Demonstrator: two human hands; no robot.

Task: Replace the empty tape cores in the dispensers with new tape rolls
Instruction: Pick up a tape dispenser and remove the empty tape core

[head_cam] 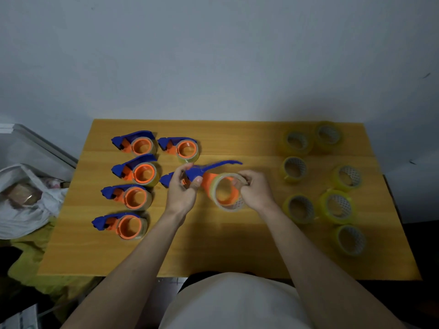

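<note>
Above the middle of the wooden table (213, 248), my left hand (183, 188) grips the blue body of a blue and orange tape dispenser (209, 170). My right hand (255, 189) pinches a tape ring (228, 192) that sits around the dispenser's orange hub. Another blue dispenser (166, 179) lies partly hidden behind my left hand. Several dispensers with orange hubs lie in rows at the left, such as one (135, 144) at the back and one (121, 225) at the front. Several yellowish tape rolls stand at the right, among them one (294, 168) nearest my right hand.
A white plastic bag (28, 200) with brown rolls inside lies off the table's left edge on a yellow-green cloth (26, 264). A grey wall rises behind the table. My white-clothed lap (232, 302) is at the front edge.
</note>
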